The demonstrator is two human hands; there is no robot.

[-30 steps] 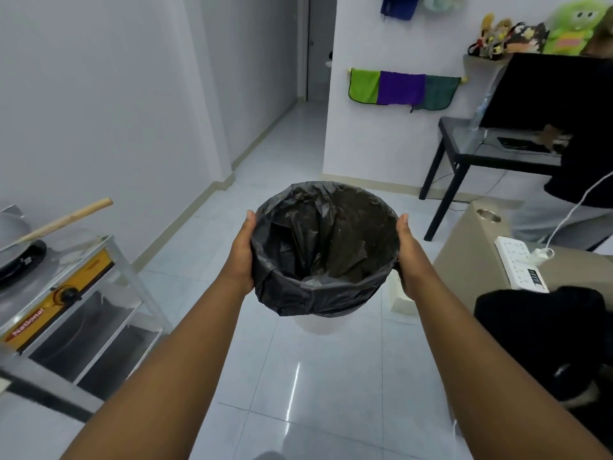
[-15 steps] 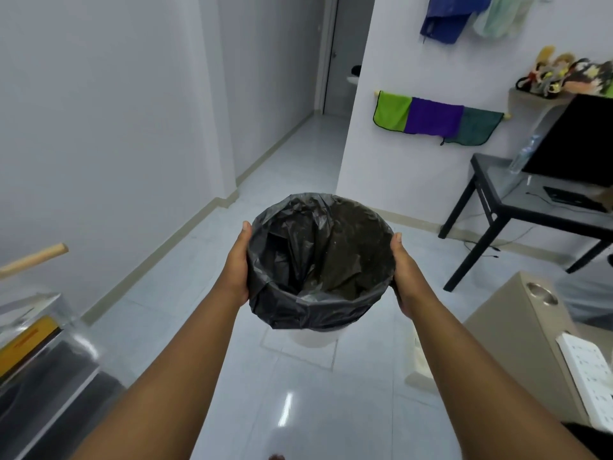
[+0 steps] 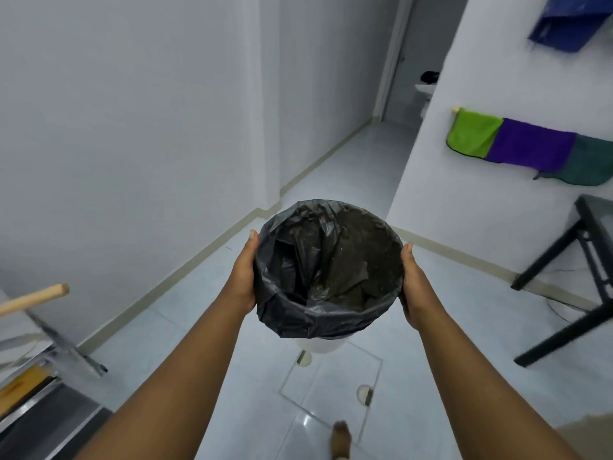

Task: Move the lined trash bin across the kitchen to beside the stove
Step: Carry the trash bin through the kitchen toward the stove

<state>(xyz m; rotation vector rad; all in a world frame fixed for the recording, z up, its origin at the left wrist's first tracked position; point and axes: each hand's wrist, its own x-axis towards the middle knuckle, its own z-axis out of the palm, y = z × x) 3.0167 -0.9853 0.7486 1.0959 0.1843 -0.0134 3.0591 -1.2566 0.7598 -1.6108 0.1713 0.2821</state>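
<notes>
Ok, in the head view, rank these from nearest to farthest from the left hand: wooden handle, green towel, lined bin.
1. Lined bin: touching the left hand, held between both hands.
2. Wooden handle: low at the left edge, by the stove frame.
3. Green towel: hanging on the far right wall.

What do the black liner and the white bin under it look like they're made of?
The black bin liner looks like thin plastic film: crinkled, slightly glossy, folded loosely over the rim. The white trash bin shows only a smooth, matte strip below the liner, probably rigid plastic, though too little is visible to be sure.
</notes>
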